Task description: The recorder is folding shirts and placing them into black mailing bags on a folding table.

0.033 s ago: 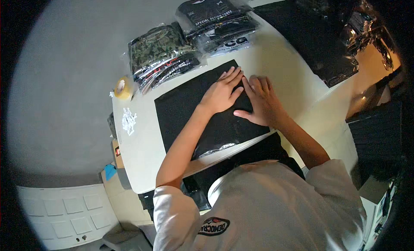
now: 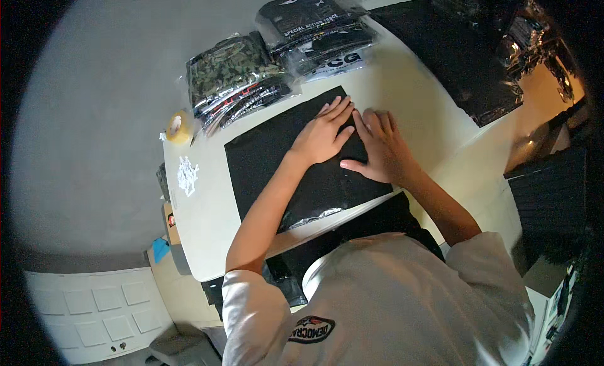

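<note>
A black, flat plastic mailing bag (image 2: 270,165) lies on the white table in front of me, its shiny lower edge at the table's near side. My left hand (image 2: 322,134) rests flat on its upper right part, fingers stretched toward the right edge. Beside it, my right hand (image 2: 380,149) presses down along the bag's right edge, fingers extended and thumb pointing left over the black surface. The fingertips of both hands come close together near the top right corner. Neither hand grasps anything. Whatever is inside the bag is hidden.
Clear-bagged folded garments form two piles, one topped with camouflage (image 2: 229,67) and one with black (image 2: 302,17), at the far edge. A tape roll (image 2: 179,127) and a small white heap (image 2: 187,176) lie at left. More black plastic bags (image 2: 434,48) lie far right.
</note>
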Tool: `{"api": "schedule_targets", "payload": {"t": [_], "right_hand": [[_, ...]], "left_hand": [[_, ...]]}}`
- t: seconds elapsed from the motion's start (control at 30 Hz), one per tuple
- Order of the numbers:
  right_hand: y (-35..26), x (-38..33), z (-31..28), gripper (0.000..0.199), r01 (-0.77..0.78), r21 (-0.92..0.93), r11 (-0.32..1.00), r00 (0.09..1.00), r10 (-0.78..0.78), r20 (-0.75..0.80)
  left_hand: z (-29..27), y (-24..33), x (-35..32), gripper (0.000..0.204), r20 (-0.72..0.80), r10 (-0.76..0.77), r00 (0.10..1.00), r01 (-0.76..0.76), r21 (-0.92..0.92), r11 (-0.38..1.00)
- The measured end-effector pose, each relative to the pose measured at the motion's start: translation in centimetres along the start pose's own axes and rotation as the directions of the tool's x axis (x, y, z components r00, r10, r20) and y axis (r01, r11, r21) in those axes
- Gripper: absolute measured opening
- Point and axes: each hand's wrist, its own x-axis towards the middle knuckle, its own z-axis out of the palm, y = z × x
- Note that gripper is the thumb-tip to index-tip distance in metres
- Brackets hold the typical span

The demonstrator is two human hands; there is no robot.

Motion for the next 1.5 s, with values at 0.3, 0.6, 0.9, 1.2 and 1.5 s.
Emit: {"api": "schedule_targets", "payload": {"t": [0.3,0.6,0.9,1.2,1.5], "right_hand": [[0.0,0.3,-0.2,0.105,0.007,-0.004,1.0,1.0,-0.007,0.023],[0.1,-0.4,-0.5,0.102,0.007,0.031,1.0,1.0,-0.007,0.012],[0.0,-3.0,-4.1,0.099,0.259,0.089,0.962,0.937,-0.273,0.218],[-4.1,-7.3,-7.9,0.095,0.123,0.012,0.992,0.903,-0.117,0.413],[1.2,1.2,-2.3,0.059,0.136,0.346,0.928,0.944,-0.227,0.238]], "left_hand": [[-0.1,0.3,0.1,0.058,0.044,0.007,0.999,-0.011,0.103,0.995],[0.2,-0.4,1.1,0.065,0.115,-0.129,0.985,0.105,0.196,0.975],[0.7,-2.3,3.0,0.069,0.146,-0.219,0.965,0.188,0.198,0.962],[1.6,-1.9,3.4,0.068,0.066,-0.215,0.974,0.199,0.194,0.961],[0.2,0.0,1.6,0.062,-0.246,-0.226,0.943,0.248,0.062,0.967]]}}
